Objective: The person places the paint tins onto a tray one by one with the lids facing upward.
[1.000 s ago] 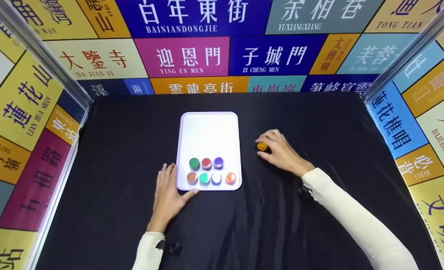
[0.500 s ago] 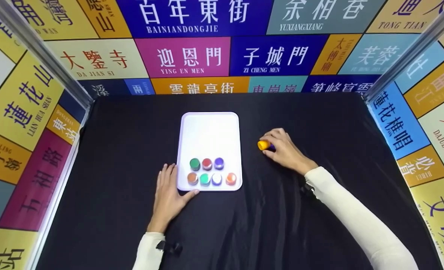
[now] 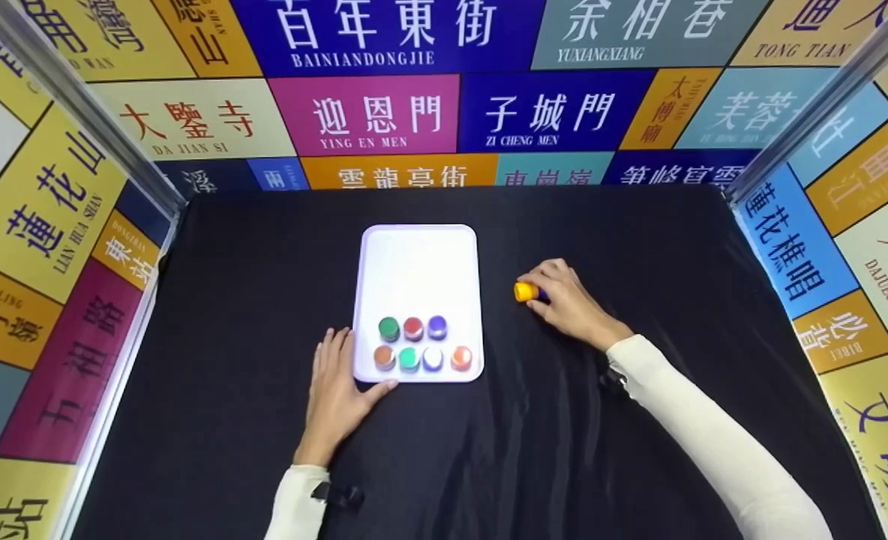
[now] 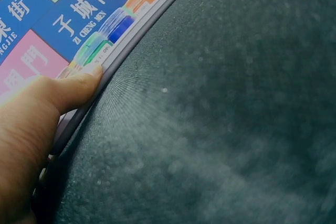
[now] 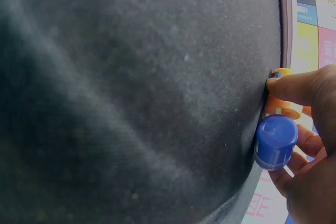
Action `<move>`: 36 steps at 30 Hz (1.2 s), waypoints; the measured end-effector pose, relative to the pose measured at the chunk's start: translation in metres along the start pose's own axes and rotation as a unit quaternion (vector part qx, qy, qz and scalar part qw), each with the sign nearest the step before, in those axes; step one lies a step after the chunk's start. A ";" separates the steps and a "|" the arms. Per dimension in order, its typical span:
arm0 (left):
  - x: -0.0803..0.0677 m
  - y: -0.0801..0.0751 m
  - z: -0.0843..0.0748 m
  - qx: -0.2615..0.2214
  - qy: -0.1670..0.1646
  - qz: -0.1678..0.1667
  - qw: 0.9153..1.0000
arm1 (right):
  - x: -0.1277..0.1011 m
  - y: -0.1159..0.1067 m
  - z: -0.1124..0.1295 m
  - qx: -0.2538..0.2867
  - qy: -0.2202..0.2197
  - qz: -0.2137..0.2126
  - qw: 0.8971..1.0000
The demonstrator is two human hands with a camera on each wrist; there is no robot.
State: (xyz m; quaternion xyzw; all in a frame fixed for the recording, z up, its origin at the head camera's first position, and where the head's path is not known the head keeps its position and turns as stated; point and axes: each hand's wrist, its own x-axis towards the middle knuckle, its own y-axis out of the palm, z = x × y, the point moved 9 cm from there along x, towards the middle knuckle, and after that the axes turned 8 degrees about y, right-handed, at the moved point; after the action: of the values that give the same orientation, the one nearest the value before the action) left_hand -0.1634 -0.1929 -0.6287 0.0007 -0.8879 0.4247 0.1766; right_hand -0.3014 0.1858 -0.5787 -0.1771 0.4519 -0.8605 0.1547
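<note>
My right hand is right of the white tray, pinching a small yellow-orange paint pot between thumb and fingers. In the right wrist view a blue-capped pot sits beside it, under the palm and against the other fingers; I cannot tell whether they grip it. My left hand lies at the tray's near left corner, fingers straight along its side and thumb on the near rim. Seven-odd colours aside, several paint pots stand on the tray in two rows, among them a green pot and an orange pot.
A black cloth covers the table, wrinkled in front of the tray. Colourful printed panels stand at the back and on both sides, with metal posts at the corners.
My right hand has shifted slightly right and turned, so the yellow-orange pot shows more and blue shows behind it. My left hand and the tray stay where they were.
</note>
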 end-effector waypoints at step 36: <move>0.000 0.001 0.001 -0.001 -0.011 0.008 1.000 | -0.007 0.018 0.087 0.007 -0.120 -0.011 0.993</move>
State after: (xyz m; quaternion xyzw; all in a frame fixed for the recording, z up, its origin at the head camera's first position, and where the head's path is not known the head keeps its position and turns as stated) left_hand -0.1641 -0.1929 -0.6298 -0.0020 -0.8901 0.4253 0.1637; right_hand -0.2550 0.1161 -0.5492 -0.2827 0.4219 -0.8380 0.1995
